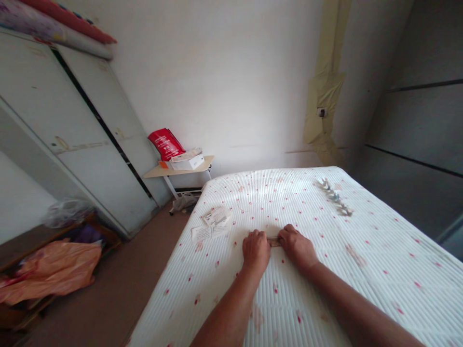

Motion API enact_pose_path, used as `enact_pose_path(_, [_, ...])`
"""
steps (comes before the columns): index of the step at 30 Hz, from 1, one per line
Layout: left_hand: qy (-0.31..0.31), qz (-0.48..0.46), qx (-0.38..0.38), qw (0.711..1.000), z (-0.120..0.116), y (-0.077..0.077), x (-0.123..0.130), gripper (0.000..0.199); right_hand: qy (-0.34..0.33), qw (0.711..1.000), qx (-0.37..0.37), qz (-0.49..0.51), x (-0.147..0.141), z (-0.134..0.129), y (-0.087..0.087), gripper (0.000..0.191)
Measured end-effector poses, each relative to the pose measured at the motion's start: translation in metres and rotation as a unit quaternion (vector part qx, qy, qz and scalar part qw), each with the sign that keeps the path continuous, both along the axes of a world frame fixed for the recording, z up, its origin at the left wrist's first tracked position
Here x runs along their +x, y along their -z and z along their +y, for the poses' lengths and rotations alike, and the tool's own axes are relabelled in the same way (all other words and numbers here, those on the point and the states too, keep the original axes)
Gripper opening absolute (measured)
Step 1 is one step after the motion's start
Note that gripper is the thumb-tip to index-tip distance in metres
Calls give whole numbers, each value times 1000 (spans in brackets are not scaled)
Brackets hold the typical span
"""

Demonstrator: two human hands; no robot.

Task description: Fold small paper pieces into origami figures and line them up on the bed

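My left hand (pixel 255 248) and my right hand (pixel 296 245) rest side by side on a white mattress (pixel 379 270) with small red spots. Both hands are closed around a small brownish object (pixel 274 242), of which only a sliver shows between them. What the object is cannot be made out. A few paper leaflets (pixel 213 222) lie on the mattress just left of my left hand. A row of small pale pieces (pixel 333 196) lies farther back on the right.
A small side table (pixel 155 172) stands at the wall beyond the bed, with a red bag (pixel 165 143) and white boxes (pixel 188 161). Grey cabinet doors (pixel 83 144) line the left. An orange plastic bag (pixel 54 272) lies on the floor at the left.
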State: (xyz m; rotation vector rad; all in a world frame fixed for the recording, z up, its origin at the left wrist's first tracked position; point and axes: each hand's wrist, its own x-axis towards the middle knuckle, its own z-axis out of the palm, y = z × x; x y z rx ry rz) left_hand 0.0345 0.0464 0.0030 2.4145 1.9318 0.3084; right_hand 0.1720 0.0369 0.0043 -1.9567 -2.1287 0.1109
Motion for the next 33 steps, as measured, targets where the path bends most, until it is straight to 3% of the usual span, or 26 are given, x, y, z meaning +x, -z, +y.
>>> enact_pose_path(7, [21,-47,-6,999,2,1,-6,16,35,995,-39,81,0,4,-6,23])
enact_pose_path(23, [4,-46,-38,998,2,-6,-5,17,57,994,-36,84,-3,5,-6,29])
enact_pose_path(33, [-6,-44,-53,998,3,-6,-5,17,48,990,-52,122,7,11,-3,22])
